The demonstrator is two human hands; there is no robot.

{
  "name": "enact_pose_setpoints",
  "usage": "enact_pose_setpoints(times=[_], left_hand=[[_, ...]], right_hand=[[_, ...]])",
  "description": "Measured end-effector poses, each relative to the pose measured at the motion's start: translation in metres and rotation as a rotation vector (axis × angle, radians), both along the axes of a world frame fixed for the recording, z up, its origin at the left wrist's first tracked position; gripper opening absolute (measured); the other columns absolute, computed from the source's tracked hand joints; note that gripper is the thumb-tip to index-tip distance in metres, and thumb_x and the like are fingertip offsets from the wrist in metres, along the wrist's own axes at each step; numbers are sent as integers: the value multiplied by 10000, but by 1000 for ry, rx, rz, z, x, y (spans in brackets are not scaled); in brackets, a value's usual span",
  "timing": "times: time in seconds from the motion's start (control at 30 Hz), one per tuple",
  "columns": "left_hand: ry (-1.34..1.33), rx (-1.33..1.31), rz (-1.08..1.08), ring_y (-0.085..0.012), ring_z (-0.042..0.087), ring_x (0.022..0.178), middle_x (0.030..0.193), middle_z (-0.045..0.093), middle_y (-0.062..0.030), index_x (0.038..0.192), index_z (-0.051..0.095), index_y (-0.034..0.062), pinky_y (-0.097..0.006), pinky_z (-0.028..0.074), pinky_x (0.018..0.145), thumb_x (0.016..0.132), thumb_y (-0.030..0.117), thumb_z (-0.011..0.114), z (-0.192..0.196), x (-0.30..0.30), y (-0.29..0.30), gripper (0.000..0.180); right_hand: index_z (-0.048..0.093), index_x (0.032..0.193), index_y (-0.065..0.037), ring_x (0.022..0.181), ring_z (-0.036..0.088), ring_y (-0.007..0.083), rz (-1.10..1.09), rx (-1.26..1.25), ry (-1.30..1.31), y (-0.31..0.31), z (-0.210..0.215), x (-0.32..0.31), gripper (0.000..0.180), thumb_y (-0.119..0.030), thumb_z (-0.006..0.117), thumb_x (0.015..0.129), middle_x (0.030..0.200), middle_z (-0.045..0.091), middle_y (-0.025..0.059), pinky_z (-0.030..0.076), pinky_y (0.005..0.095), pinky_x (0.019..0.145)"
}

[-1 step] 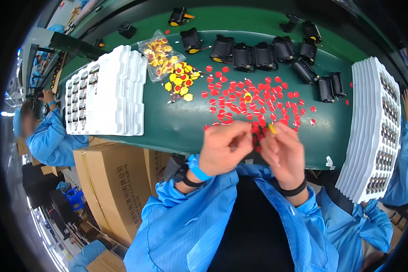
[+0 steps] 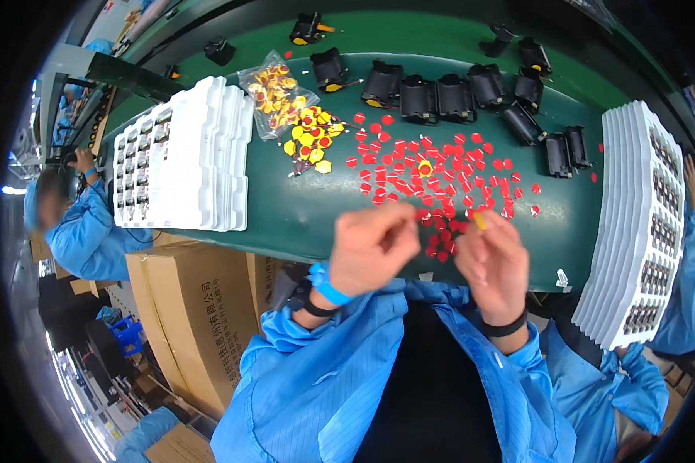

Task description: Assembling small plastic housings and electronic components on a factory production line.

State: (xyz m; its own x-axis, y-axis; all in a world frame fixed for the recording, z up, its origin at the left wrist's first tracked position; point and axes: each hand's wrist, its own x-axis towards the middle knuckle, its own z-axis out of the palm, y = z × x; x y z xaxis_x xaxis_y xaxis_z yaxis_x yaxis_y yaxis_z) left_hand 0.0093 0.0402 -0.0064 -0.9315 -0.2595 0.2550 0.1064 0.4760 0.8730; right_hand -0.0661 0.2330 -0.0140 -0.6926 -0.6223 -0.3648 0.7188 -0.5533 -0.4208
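My left hand (image 2: 372,245), with a blue band at its wrist, is held above the table's near edge. Its thumb and fingers are pinched together, and whatever they hold is hidden or too small to name. To its right, my right hand (image 2: 496,266) pinches a small yellow piece (image 2: 479,221) between thumb and finger. The two hands are apart. Just beyond them many round red discs (image 2: 440,185) lie scattered on the green table (image 2: 301,224). One yellow ring-shaped piece (image 2: 425,168) lies among the discs.
Yellow-and-red wired parts (image 2: 310,139) lie beside a clear bag (image 2: 276,96) of similar pieces. Black housings (image 2: 418,99) line the far side. White tray stacks stand left (image 2: 220,154) and right (image 2: 616,231). Cardboard boxes (image 2: 197,309) stand lower left. Co-workers in blue sit on both sides.
My hands have drawn a little farther apart, the left one moving left and the right one slightly right with the yellow piece. The view has shifted slightly.
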Motion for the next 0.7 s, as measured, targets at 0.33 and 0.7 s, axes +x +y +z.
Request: enact_pose_setpoints(times=[0.33,0.7], left_hand=[[-507,-818,-193,-411,631,625,628,608,-210,991,599,12,-509,489,570,908,239,578,-7,-26,-97,243],[-376,-1135,666,-475,665,922,992,684,-292,1063,638,16,-571,535,819,861,285,582,94,-157,-354,341]], right_hand=[[544,915,-15,472,434,136,-337,264,277,31,-12,-23,182,-162,524,1021,624,473,60,307,239,383],[525,896,21,461,526,194,-344,409,545,71,-47,-7,180,-122,552,1003,626,564,140,439,293,412]])
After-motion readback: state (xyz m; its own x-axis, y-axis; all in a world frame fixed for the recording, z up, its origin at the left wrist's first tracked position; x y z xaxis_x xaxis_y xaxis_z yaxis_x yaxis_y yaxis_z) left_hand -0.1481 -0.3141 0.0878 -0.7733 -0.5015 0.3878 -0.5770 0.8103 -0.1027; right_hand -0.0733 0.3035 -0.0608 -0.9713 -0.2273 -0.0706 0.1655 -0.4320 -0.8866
